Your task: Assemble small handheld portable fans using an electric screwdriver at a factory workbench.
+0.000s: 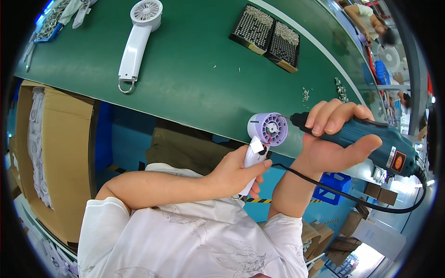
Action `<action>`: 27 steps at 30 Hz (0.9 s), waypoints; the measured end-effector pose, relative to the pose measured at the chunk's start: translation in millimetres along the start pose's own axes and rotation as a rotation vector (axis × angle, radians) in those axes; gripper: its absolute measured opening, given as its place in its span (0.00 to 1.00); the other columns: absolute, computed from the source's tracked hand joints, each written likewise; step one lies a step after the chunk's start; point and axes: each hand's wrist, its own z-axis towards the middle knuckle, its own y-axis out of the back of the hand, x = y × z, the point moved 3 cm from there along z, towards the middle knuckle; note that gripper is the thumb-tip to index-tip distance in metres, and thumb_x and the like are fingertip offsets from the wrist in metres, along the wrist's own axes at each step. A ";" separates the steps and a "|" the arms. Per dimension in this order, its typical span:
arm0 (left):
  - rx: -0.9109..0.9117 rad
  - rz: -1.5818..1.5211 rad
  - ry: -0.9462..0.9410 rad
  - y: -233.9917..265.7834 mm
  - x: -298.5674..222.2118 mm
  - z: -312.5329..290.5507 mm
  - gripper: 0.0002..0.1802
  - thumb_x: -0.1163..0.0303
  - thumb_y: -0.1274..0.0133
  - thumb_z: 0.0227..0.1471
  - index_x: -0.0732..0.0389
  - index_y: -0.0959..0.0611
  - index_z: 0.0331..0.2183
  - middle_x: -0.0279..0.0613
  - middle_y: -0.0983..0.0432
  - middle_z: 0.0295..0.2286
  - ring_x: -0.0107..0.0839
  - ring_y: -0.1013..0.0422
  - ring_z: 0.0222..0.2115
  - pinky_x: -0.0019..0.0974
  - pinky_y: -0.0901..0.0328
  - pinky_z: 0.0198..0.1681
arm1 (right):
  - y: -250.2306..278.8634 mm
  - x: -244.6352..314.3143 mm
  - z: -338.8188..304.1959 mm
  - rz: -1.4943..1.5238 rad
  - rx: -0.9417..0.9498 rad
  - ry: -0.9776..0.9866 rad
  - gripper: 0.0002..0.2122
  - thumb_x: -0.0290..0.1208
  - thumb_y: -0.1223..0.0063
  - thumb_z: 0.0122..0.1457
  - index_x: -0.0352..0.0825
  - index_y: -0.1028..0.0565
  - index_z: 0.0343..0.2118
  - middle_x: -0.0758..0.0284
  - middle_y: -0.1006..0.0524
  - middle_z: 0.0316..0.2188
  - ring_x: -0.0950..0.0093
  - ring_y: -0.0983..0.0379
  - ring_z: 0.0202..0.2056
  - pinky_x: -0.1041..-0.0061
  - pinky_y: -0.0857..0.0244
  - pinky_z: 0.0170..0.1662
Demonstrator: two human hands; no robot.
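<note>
My left hand (236, 171) is wrapped round the handle of a lilac and white handheld fan (256, 125), whose round head faces right. A red wire shows near the neck, beside a small white square piece. My right hand (333, 134) grips a dark teal electric screwdriver (378, 139) with a black nose. Its thin bit points left and reaches the rim of the fan head; whether it sits on a screw is too small to tell. A black cord runs from the tool's rear and loops below my right wrist.
A white handheld fan (136, 46) lies on the green table (185, 51). Two black screw trays (252, 28) stand farther back. Loose screws (306, 94) lie right of centre. At the left are a cardboard box (69, 153) of white parts and a blue parts tray (53, 33). Another person (366, 21) sits far right.
</note>
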 end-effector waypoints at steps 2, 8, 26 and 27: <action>0.001 0.000 -0.002 0.9 1.0 0.4 0.19 0.61 0.45 0.61 0.66 0.31 0.39 0.41 0.27 0.24 0.29 0.25 0.19 0.35 0.27 0.21 | 0.0 1.7 -1.4 0.002 -0.031 -0.011 0.30 0.62 0.59 0.64 0.34 0.30 0.48 0.67 0.29 0.19 0.75 0.36 0.16 0.73 0.38 0.17; 0.013 -0.004 -0.010 -0.5 0.5 0.1 0.20 0.61 0.45 0.61 0.67 0.32 0.40 0.41 0.27 0.24 0.29 0.25 0.19 0.36 0.27 0.21 | 5.3 1.6 -2.6 -0.014 -0.035 -0.021 0.30 0.62 0.59 0.64 0.34 0.29 0.48 0.67 0.29 0.19 0.75 0.36 0.15 0.73 0.38 0.17; -0.002 -0.020 0.000 -1.5 -1.0 0.0 0.19 0.62 0.45 0.61 0.67 0.32 0.41 0.40 0.27 0.24 0.29 0.26 0.18 0.35 0.28 0.20 | -3.5 -11.4 -7.6 -0.120 -0.061 -0.048 0.27 0.59 0.56 0.65 0.34 0.26 0.45 0.68 0.30 0.18 0.76 0.38 0.14 0.74 0.42 0.17; -0.001 -0.020 -0.002 -0.9 -0.6 -0.2 0.19 0.61 0.45 0.61 0.67 0.32 0.41 0.40 0.27 0.24 0.29 0.26 0.18 0.35 0.28 0.20 | -4.8 -12.2 -7.9 -0.116 -0.062 -0.051 0.27 0.59 0.56 0.65 0.34 0.26 0.45 0.68 0.30 0.18 0.76 0.38 0.14 0.74 0.42 0.17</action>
